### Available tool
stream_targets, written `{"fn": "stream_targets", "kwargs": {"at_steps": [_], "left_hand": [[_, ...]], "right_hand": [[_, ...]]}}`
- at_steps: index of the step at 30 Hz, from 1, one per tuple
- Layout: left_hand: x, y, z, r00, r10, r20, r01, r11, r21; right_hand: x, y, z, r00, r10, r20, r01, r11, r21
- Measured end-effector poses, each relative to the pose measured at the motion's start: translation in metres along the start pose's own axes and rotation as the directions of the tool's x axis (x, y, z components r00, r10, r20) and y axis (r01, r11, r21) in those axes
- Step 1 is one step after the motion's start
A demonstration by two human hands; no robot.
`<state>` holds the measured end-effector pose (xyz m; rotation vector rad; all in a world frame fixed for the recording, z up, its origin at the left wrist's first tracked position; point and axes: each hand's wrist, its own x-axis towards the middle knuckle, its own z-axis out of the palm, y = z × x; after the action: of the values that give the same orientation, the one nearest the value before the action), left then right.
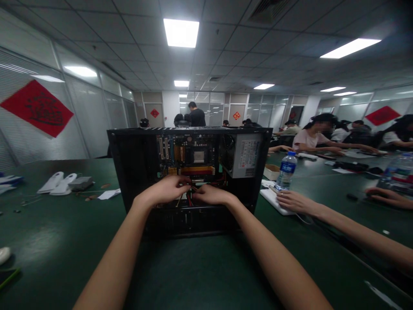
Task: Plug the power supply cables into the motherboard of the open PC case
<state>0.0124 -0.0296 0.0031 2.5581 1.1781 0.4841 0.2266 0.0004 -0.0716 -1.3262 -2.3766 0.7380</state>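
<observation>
A black computer case (pixel 129 181) stands open-sided on the table before me. Inside it are a motherboard (pixel 209 142) with a square processor (pixel 198 156), and a power supply (pixel 247 156) at the upper right. Both my hands reach into the lower middle of the case, close together. My left hand (pixel 167 188) has its fingers curled over thin cables (pixel 189 199). My right hand (pixel 213 193) pinches at the same cables from the other side. Red and black wires hang below the fingers. The fingertips are partly hidden.
On the green table (pixel 193 267), a water bottle (pixel 286 170) and white keyboard (pixel 277 201) stand at right, where a co-worker's hand (pixel 297 201) rests. White objects (pixel 60 183), a grey block (pixel 80 183) and paper (pixel 109 194) lie left. Other people (pixel 318 135) sit farther back.
</observation>
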Motion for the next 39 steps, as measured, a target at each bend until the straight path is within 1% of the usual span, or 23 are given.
{"fn": "stream_targets", "kwargs": {"at_steps": [2,4,6,8,10,11,13,18,20,22,23,25,27,29,30,31,34,36,39], "left_hand": [[-0.008,0.007,-0.007,0.999,0.029,0.039,-0.029,1.0,-0.013],[-0.015,0.014,-0.013,0.996,0.049,0.071,-0.049,0.999,-0.005],[-0.019,0.02,-0.016,0.994,0.06,0.09,-0.062,0.998,0.018],[-0.022,0.024,-0.017,0.993,0.066,0.095,-0.071,0.996,0.046],[-0.024,0.027,-0.018,0.993,0.069,0.095,-0.076,0.995,0.07],[-0.025,0.028,-0.018,0.993,0.069,0.096,-0.077,0.994,0.082],[-0.027,0.03,-0.02,0.992,0.062,0.106,-0.072,0.992,0.101],[-0.034,0.036,-0.027,0.989,0.009,0.149,-0.026,0.993,0.113],[-0.038,0.041,-0.032,0.986,0.017,0.166,-0.033,0.995,0.092],[-0.042,0.049,-0.036,0.985,0.052,0.163,-0.064,0.995,0.07],[-0.044,0.053,-0.038,0.986,0.076,0.149,-0.086,0.994,0.067],[-0.049,0.063,-0.042,0.986,0.134,0.101,-0.141,0.988,0.063],[-0.053,0.07,-0.044,0.981,0.194,0.015,-0.194,0.98,0.044],[-0.055,0.076,-0.045,0.969,0.228,-0.091,-0.226,0.974,0.027],[-0.055,0.078,-0.044,0.962,0.232,-0.144,-0.231,0.973,0.026],[-0.055,0.079,-0.043,0.953,0.232,-0.193,-0.231,0.973,0.028],[-0.051,0.082,-0.039,0.925,0.233,-0.299,-0.232,0.972,0.04],[-0.049,0.083,-0.036,0.915,0.235,-0.327,-0.233,0.971,0.044],[-0.048,0.085,-0.035,0.921,0.225,-0.316,-0.226,0.973,0.034]], "right_hand": [[-0.003,-0.005,-0.002,0.997,-0.004,-0.072,0.016,0.984,0.177],[-0.006,-0.009,-0.005,0.985,-0.018,-0.169,0.081,0.924,0.373],[-0.007,-0.014,-0.009,0.962,-0.011,-0.273,0.166,0.818,0.551],[-0.007,-0.019,-0.013,0.94,0.028,-0.341,0.231,0.682,0.694],[-0.009,-0.026,-0.015,0.921,0.053,-0.385,0.294,0.553,0.779],[-0.01,-0.031,-0.016,0.911,0.055,-0.409,0.326,0.511,0.796],[-0.014,-0.042,-0.018,0.885,0.042,-0.463,0.389,0.48,0.786],[-0.033,-0.074,-0.028,0.807,0.008,-0.591,0.508,0.5,0.701],[-0.043,-0.083,-0.034,0.79,-0.007,-0.613,0.53,0.509,0.678],[-0.052,-0.089,-0.04,0.787,-0.039,-0.616,0.529,0.555,0.642],[-0.057,-0.091,-0.043,0.792,-0.064,-0.608,0.517,0.599,0.611],[-0.066,-0.094,-0.048,0.819,-0.138,-0.557,0.469,0.719,0.512],[-0.075,-0.097,-0.052,0.865,-0.234,-0.444,0.41,0.839,0.357],[-0.086,-0.102,-0.054,0.905,-0.297,-0.305,0.362,0.914,0.183],[-0.091,-0.105,-0.055,0.916,-0.306,-0.26,0.341,0.934,0.104],[-0.096,-0.108,-0.056,0.921,-0.302,-0.246,0.321,0.947,0.036],[-0.109,-0.117,-0.057,0.913,-0.268,-0.307,0.255,0.964,-0.08],[-0.115,-0.121,-0.058,0.915,-0.237,-0.326,0.216,0.971,-0.101],[-0.121,-0.123,-0.06,0.927,-0.204,-0.314,0.179,0.978,-0.104]]}}
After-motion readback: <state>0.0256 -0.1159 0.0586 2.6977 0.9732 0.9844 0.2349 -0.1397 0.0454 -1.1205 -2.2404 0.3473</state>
